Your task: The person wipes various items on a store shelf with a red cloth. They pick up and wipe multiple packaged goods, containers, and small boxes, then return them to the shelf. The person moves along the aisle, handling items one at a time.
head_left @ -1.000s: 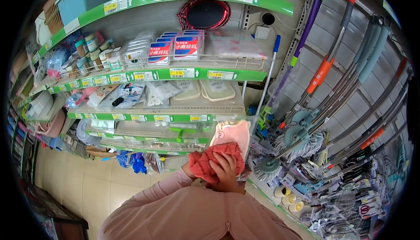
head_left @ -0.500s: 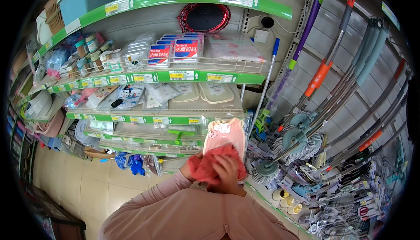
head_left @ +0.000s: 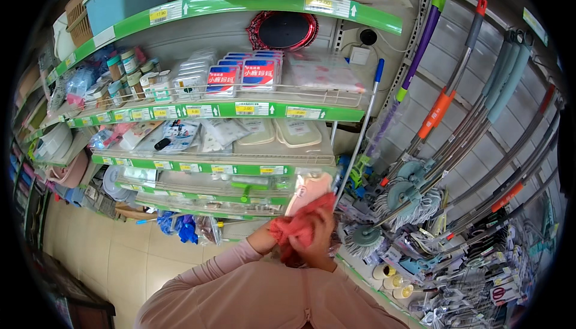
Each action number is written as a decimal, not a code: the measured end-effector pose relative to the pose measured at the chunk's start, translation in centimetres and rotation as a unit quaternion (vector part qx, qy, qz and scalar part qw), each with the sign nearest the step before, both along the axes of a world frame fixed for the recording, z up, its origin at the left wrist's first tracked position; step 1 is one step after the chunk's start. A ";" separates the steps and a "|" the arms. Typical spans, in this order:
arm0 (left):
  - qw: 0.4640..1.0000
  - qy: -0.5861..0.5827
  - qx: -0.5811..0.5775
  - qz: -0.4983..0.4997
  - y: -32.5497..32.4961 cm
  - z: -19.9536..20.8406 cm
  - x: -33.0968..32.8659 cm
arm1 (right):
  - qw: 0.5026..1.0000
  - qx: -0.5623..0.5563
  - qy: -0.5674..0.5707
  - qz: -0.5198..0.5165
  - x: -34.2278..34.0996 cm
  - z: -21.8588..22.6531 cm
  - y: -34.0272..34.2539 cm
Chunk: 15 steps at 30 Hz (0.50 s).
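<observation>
A pink flat item with rounded corners (head_left: pixel 311 188), in what looks like clear wrapping, is tilted in front of my chest. Bunched over its lower part is a red cloth (head_left: pixel 303 222). My right hand (head_left: pixel 318 240) is closed on the cloth, its fingers curled into the folds. From the left, my left hand (head_left: pixel 264 239) reaches under the cloth at the item's lower end. Its fingers are hidden there, and it seems to support the pink item.
Shelves with green price strips (head_left: pixel 216 110) stand ahead, holding boxed goods (head_left: pixel 258 72), jars (head_left: pixel 129 62) and flat packs. A blue-ended pole (head_left: pixel 367 116) stands close on the right, beside hanging mops (head_left: pixel 402 191). Blue gloves (head_left: pixel 186 227) hang low at the left.
The pink item has tilted to the right and more of its lower part is covered. The red cloth is more bunched, and my right hand has closed round it.
</observation>
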<state>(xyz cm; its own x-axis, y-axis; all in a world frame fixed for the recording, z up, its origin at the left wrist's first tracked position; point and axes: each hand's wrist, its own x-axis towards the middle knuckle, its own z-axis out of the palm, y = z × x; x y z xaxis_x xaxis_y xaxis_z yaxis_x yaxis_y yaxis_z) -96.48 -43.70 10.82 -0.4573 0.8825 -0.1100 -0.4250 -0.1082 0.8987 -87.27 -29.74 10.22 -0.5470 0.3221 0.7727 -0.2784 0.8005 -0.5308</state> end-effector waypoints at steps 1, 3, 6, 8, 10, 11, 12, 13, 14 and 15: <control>0.992 0.101 0.075 -0.008 0.8 0.3 -0.2 | 0.998 -0.053 0.013 -0.012 -0.4 0.1 1.4; 0.997 0.042 0.000 -0.059 0.0 0.8 0.3 | 0.985 -0.169 0.034 -0.012 -1.1 -0.1 3.9; 0.998 0.020 0.007 -0.067 -0.1 0.8 1.1 | 0.952 -0.300 0.034 0.046 -1.4 -0.6 5.5; 0.998 -0.029 0.024 -0.044 0.1 -0.9 0.7 | 0.987 -0.155 0.026 0.019 -0.6 -0.1 2.9; 0.988 -0.127 0.081 -0.031 0.0 -0.2 0.2 | 0.990 0.054 0.133 0.007 -0.5 -0.3 1.0; 0.982 -0.151 0.107 -0.040 0.1 -0.8 -0.7 | 0.992 0.098 0.074 0.022 0.3 -2.5 0.1; 0.974 -0.174 0.135 -0.047 0.2 -1.1 -1.4 | 0.989 0.142 0.016 0.040 0.8 -2.6 -0.9; 0.981 -0.174 0.082 -0.007 0.1 -1.4 -1.7 | 0.987 0.154 -0.006 0.035 0.8 -2.4 -0.7; 0.985 -0.152 0.079 -0.016 0.1 -1.6 -1.7 | 0.985 0.165 -0.027 0.031 1.0 -1.8 -0.2; 0.988 -0.131 0.075 -0.025 0.0 -1.5 -1.4 | 0.983 0.176 -0.050 0.025 1.0 -0.9 0.2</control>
